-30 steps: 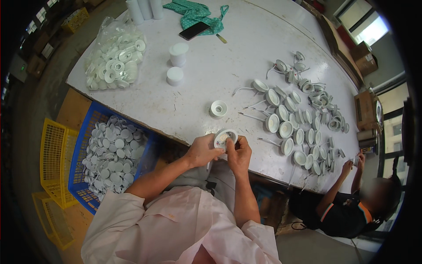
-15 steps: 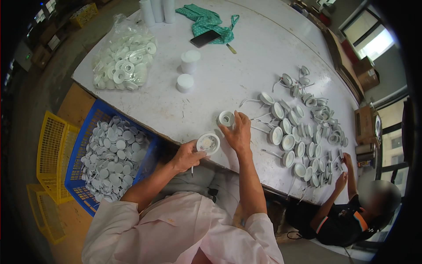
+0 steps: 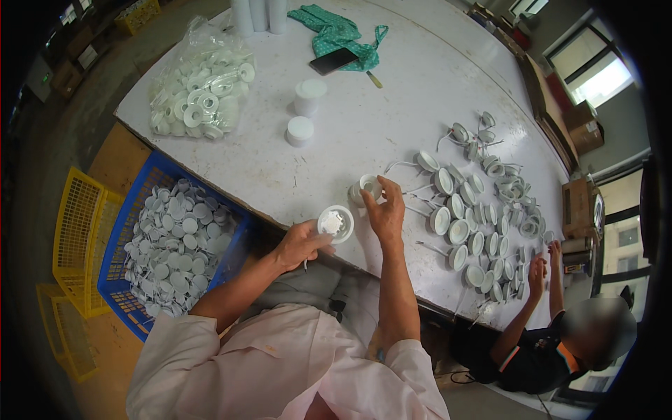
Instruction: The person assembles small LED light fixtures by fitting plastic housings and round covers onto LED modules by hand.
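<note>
At the near edge of the white table (image 3: 301,178), the left hand (image 3: 299,246) grips a round white lamp housing (image 3: 346,226) face-up, seemingly for access; the right hand (image 3: 387,215) pinches a white plastic cup-shaped ring (image 3: 362,187), probably placed within reach.

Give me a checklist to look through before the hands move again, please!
1. Round white lamp held by the left hand: ok.
2. White cup gripped firmly by the right hand: cannot tell; fingers are at its rim.
3. Free space right of that hand: not ok; many small lamps lie there.
4. Phone out of the way: ok; far off by the green cloth.
5. Other person's hands well apart: ok.
</note>
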`<action>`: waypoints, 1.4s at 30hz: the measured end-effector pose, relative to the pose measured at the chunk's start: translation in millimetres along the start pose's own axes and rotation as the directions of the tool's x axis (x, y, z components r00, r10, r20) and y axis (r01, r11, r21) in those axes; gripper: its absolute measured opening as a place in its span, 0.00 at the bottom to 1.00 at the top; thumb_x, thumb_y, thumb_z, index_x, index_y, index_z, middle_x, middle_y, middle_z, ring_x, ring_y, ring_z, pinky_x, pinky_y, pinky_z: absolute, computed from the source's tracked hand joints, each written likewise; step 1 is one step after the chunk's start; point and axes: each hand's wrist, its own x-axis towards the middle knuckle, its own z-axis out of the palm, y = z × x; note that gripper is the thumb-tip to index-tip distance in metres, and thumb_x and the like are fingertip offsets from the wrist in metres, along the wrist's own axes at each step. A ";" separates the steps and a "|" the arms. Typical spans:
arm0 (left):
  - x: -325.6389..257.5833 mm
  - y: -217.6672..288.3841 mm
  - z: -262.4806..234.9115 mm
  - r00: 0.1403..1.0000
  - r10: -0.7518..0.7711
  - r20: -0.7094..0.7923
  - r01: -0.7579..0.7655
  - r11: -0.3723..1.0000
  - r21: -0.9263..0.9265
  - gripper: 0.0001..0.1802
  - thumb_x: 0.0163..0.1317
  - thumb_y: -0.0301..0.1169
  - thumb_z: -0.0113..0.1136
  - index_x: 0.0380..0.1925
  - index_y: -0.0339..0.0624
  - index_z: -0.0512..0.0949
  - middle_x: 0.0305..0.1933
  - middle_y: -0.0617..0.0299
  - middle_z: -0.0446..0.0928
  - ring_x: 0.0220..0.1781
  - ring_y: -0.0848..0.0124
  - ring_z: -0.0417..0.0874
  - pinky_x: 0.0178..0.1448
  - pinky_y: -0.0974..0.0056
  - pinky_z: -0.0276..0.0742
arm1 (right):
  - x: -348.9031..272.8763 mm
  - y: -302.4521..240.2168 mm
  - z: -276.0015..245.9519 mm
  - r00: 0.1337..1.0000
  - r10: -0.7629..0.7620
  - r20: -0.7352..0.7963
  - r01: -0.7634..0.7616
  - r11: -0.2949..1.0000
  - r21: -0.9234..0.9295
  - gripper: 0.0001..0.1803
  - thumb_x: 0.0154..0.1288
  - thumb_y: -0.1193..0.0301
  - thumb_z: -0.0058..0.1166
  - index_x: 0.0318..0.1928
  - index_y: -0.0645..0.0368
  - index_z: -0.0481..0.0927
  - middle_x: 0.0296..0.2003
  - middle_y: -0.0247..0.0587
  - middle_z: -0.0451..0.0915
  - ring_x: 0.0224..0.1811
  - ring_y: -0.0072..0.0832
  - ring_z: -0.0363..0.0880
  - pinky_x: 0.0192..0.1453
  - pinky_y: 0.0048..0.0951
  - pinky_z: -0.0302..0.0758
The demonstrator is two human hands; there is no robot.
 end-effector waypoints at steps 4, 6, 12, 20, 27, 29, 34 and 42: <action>5.5 4.7 4.1 0.999 0.038 -0.025 -0.038 0.999 -0.005 0.19 0.68 0.34 0.58 0.53 0.34 0.72 0.42 0.61 0.77 0.40 0.74 0.83 0.25 0.77 0.63 | -5.6 -12.8 -18.0 0.987 0.153 0.055 -0.162 0.959 0.233 0.24 0.50 0.73 0.69 0.49 0.63 0.78 0.43 0.45 0.80 0.42 0.34 0.80 0.46 0.31 0.77; 8.8 6.0 6.0 0.998 0.044 -0.034 -0.044 0.999 0.008 0.19 0.68 0.35 0.58 0.53 0.34 0.72 0.43 0.60 0.77 0.39 0.74 0.83 0.25 0.77 0.64 | -10.0 -24.1 -33.6 0.958 0.222 0.184 -0.271 0.909 0.317 0.23 0.52 0.76 0.67 0.51 0.63 0.79 0.45 0.41 0.80 0.46 0.29 0.79 0.48 0.29 0.77; 16.9 -4.1 6.7 0.996 0.094 -0.001 -0.094 0.996 0.013 0.19 0.67 0.36 0.59 0.51 0.32 0.74 0.43 0.59 0.78 0.37 0.76 0.82 0.25 0.78 0.64 | -30.7 -46.3 -50.2 0.963 -0.079 0.257 0.023 0.977 0.214 0.28 0.47 0.72 0.70 0.52 0.61 0.78 0.52 0.46 0.75 0.50 0.38 0.77 0.51 0.35 0.77; 19.1 -14.7 5.5 0.998 0.053 -0.027 -0.050 0.992 0.112 0.20 0.67 0.40 0.60 0.48 0.34 0.76 0.35 0.62 0.78 0.31 0.79 0.79 0.25 0.77 0.63 | -41.0 -61.4 -48.2 0.921 -0.095 0.378 0.046 0.990 0.137 0.40 0.42 0.69 0.75 0.61 0.54 0.74 0.56 0.48 0.72 0.59 0.43 0.72 0.59 0.40 0.74; 9.6 0.7 22.4 0.987 0.149 -0.055 -0.140 0.980 0.141 0.17 0.63 0.38 0.60 0.41 0.33 0.79 0.35 0.60 0.81 0.33 0.76 0.81 0.33 0.73 0.75 | -59.8 -39.1 -39.3 0.943 0.133 0.305 -0.273 0.833 0.481 0.30 0.51 0.72 0.67 0.57 0.62 0.76 0.54 0.45 0.75 0.50 0.30 0.77 0.51 0.29 0.75; 9.8 3.5 27.0 0.988 0.139 -0.065 -0.125 0.974 0.188 0.17 0.62 0.36 0.60 0.42 0.31 0.79 0.35 0.58 0.82 0.33 0.74 0.81 0.39 0.70 0.78 | -67.8 -29.9 -34.1 0.853 0.378 0.361 -0.514 0.733 0.447 0.22 0.56 0.74 0.62 0.53 0.64 0.78 0.44 0.41 0.80 0.38 0.21 0.78 0.44 0.23 0.75; 18.2 -12.2 24.9 0.969 0.207 -0.136 -0.140 0.910 0.389 0.17 0.58 0.33 0.57 0.41 0.29 0.79 0.33 0.57 0.82 0.34 0.75 0.81 0.39 0.68 0.77 | -75.2 -26.3 -20.0 0.868 0.405 0.287 -0.489 0.794 0.360 0.13 0.60 0.74 0.60 0.46 0.65 0.81 0.28 0.34 0.80 0.26 0.14 0.72 0.33 0.19 0.71; 18.5 -6.8 27.7 0.957 0.223 -0.185 -0.091 0.837 0.539 0.15 0.57 0.28 0.55 0.41 0.28 0.80 0.34 0.59 0.83 0.35 0.77 0.80 0.40 0.70 0.77 | -81.3 -27.1 -12.8 0.858 0.458 0.232 -0.513 0.789 0.338 0.10 0.60 0.74 0.61 0.42 0.65 0.81 0.21 0.29 0.76 0.22 0.12 0.68 0.26 0.17 0.66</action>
